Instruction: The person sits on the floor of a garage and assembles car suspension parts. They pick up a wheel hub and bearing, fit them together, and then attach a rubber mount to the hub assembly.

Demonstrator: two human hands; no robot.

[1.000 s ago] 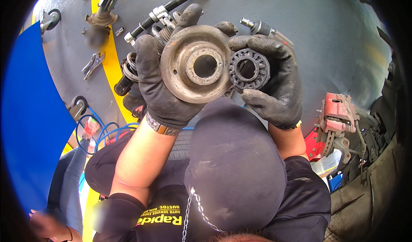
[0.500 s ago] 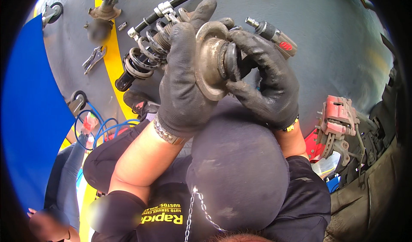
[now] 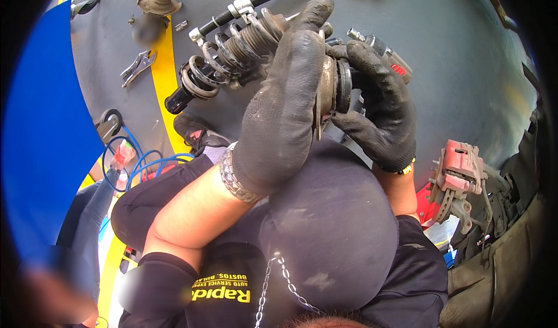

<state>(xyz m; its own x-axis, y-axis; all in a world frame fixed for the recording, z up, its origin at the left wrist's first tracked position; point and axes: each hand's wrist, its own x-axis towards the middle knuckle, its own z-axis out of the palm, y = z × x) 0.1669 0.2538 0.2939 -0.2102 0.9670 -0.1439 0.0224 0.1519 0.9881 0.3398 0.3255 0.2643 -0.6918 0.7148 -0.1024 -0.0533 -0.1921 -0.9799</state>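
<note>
Both my hands wear black gloves and hold a rusty, flanged strut mount (image 3: 327, 86) up in front of me. My left hand (image 3: 282, 107) is wrapped round its wide flange, which is seen nearly edge-on. On its right side sits a black rubber ring (image 3: 343, 86), pinched between the thumb and fingers of my right hand (image 3: 386, 107). Just beyond my left hand, a strut with a coil spring (image 3: 224, 54) lies on the floor. A black rod with white fittings (image 3: 250, 5) lies along it. Partly behind my right hand is a black and grey power tool (image 3: 400, 65).
Locking pliers (image 3: 138, 67) and a small socket (image 3: 182, 25) lie on the floor near the yellow stripe (image 3: 165, 84). A red brake caliper (image 3: 461, 159) is at the right. Blue hose (image 3: 142, 164) coils at left, beside a large blue panel (image 3: 46, 124) and another person's leg (image 3: 87, 211).
My hands and the strut mount have shifted right. The mount has turned so that its flange now shows edge-on. My left hand covers more of it.
</note>
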